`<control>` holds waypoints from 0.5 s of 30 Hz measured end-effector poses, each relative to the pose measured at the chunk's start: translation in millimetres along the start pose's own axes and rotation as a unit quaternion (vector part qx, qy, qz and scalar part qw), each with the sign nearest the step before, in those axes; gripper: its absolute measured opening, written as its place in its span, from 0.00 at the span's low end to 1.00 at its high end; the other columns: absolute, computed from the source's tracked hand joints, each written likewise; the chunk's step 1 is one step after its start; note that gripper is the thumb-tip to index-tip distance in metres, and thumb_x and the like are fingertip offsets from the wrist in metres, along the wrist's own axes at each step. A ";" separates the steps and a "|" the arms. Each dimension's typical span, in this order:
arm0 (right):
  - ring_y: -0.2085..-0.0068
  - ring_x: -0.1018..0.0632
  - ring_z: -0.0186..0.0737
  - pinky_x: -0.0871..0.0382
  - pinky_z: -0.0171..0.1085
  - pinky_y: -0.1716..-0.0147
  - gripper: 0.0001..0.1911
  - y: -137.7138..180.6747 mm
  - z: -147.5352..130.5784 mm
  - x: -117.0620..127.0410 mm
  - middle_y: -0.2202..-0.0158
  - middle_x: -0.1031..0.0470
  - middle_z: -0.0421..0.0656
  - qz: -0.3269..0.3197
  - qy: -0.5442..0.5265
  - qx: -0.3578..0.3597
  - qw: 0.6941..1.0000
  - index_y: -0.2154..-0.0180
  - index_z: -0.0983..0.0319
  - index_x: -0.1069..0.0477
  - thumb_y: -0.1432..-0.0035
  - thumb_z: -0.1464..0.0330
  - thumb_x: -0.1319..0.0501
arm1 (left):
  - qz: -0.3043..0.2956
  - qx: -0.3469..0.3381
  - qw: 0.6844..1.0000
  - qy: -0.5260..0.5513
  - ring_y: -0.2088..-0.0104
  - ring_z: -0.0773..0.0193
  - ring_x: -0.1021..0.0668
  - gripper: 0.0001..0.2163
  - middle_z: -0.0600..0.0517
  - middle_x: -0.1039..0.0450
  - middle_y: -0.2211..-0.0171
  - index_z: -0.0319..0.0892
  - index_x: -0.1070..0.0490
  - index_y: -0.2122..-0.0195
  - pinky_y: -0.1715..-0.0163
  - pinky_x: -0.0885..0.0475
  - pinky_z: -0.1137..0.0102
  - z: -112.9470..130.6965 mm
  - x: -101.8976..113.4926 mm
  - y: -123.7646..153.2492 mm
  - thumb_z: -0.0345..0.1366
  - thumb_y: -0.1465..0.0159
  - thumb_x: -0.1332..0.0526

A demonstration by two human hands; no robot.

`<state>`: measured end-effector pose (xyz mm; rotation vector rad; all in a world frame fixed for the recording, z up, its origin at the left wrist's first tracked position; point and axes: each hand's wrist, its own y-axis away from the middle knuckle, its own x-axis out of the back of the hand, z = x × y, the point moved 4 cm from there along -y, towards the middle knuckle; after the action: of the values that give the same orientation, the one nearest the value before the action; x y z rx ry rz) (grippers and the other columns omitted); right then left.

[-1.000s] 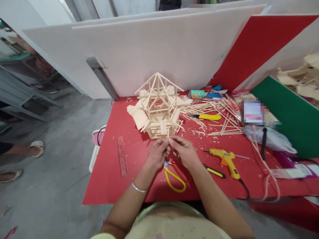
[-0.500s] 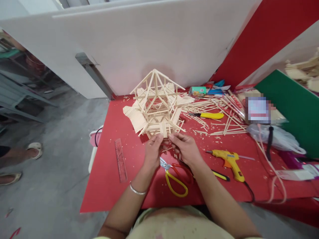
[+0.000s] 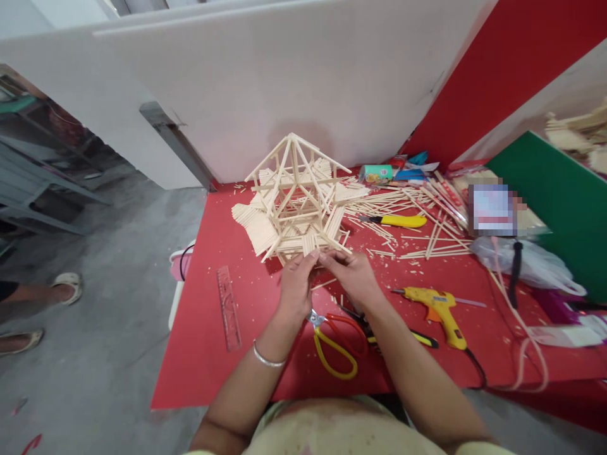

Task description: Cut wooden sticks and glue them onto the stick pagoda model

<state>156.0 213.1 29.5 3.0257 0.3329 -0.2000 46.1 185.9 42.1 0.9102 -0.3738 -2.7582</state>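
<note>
A pavilion-like model of thin wooden sticks [image 3: 310, 241] stands on the red table, with an open pointed roof frame and slatted panels round its base. At its front edge my left hand [image 3: 296, 281] is closed, thumb and fingers pinching the stick work. My right hand [image 3: 355, 275] is closed at the same edge, just right of the left, its fingertips nearly touching the left thumb. The fingers cover the exact sticks they grip. Below the hands lie scissors [image 3: 336, 373] with one yellow and one red handle. Partly under my right forearm is a black-and-yellow cutter [image 3: 424, 339].
A clear ruler [image 3: 228, 308] lies left on the red table [image 3: 190, 366]. To the right are a yellow glue gun [image 3: 439, 309] with a cord, a yellow-handled knife [image 3: 403, 220], loose sticks [image 3: 439, 234] and a plastic bag [image 3: 535, 265]. A white panel [image 3: 284, 69] rises behind.
My two hands have come closer together at the model's front edge, the right shifting slightly left. The view has shifted slightly; the model stays in place.
</note>
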 end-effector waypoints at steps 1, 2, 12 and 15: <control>0.64 0.21 0.39 0.26 0.40 0.56 0.14 -0.6 1.0 0.1 0.67 0.19 0.39 -0.004 0.000 -0.001 1.000 0.67 0.60 0.19 0.47 0.56 0.32 | 0.007 0.002 1.000 -0.001 0.57 0.54 0.18 0.15 0.42 0.18 0.64 0.36 0.20 0.66 0.53 0.26 0.63 0.7 -0.5 0.0 0.44 0.47 0.29; 0.64 0.21 0.39 0.26 0.40 0.56 0.14 -0.9 1.9 0.3 0.67 0.19 0.40 -0.006 0.002 -0.003 1.000 0.67 0.60 0.19 0.47 0.56 0.32 | 0.013 0.004 1.000 -0.003 0.58 0.54 0.18 0.16 0.42 0.18 0.64 0.36 0.20 0.67 0.54 0.26 0.63 1.4 -1.1 -0.1 0.45 0.48 0.28; 0.63 0.21 0.39 0.27 0.41 0.54 0.12 -1.6 -1.2 -1.8 0.67 0.19 0.39 -0.020 0.007 0.004 1.000 0.68 0.60 0.20 0.46 0.57 0.32 | 0.050 0.007 0.999 -0.017 0.63 0.57 0.18 0.16 0.44 0.18 0.66 0.35 0.20 0.68 0.61 0.26 0.67 1.5 3.4 -4.1 0.43 0.50 0.27; 0.64 0.21 0.39 0.27 0.40 0.55 0.12 -1.5 -2.4 -1.5 0.65 0.18 0.39 -0.021 0.015 0.010 1.000 0.68 0.60 0.20 0.46 0.57 0.32 | 0.054 0.012 0.998 -0.013 0.65 0.59 0.18 0.15 0.45 0.18 0.68 0.35 0.20 0.69 0.62 0.26 0.67 1.5 3.4 -5.2 0.42 0.51 0.26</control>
<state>154.6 214.5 32.0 3.0466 0.3980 -0.1636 41.9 190.1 39.8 0.8346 -0.4491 -2.6759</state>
